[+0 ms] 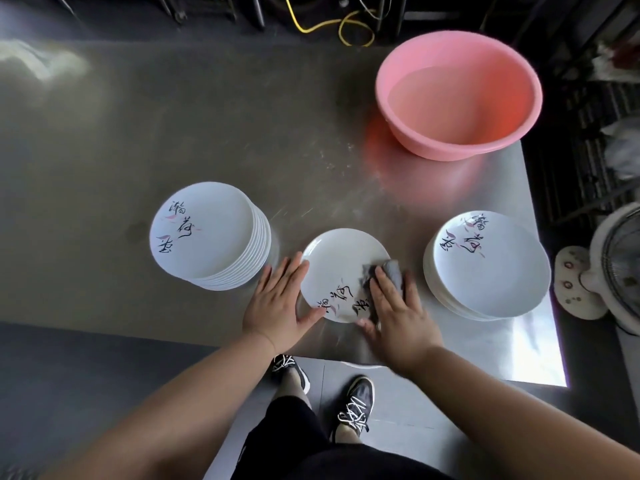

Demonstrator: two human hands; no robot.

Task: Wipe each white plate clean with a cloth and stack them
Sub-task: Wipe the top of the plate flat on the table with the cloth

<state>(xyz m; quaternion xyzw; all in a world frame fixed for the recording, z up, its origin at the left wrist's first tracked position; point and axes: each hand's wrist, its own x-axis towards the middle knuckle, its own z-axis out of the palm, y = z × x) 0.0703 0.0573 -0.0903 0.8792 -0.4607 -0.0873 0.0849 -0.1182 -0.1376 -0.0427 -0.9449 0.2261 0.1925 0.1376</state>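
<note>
Your hands are both flat and open: left hand (277, 299) presses the left rim of the middle plate (341, 268), right hand (398, 306) presses the grey cloth (391, 271) onto its right side, fingers straight

Largest down:
- steel desk (207, 150), shiny, likely slick under glazed ware
- pink basin (459, 95) at the far right, holding water
- right stack of plates (488, 268), just beside the wiping hand
- left stack of plates (207, 237), taller, near the steadying hand
- middle plate, alone, face up near the front edge, between the two stacks
- cloth, small and bunched, soft, draping over the plate's right rim

Handling, as judgement: plates look stiff, glazed, breakable, and may skate on steel, so keep that left palm bracing. To lift, take the rim with thumb on top and fingers beneath, and lower onto a stack gently. Which stack is the wiped one you cannot tell from here
</note>
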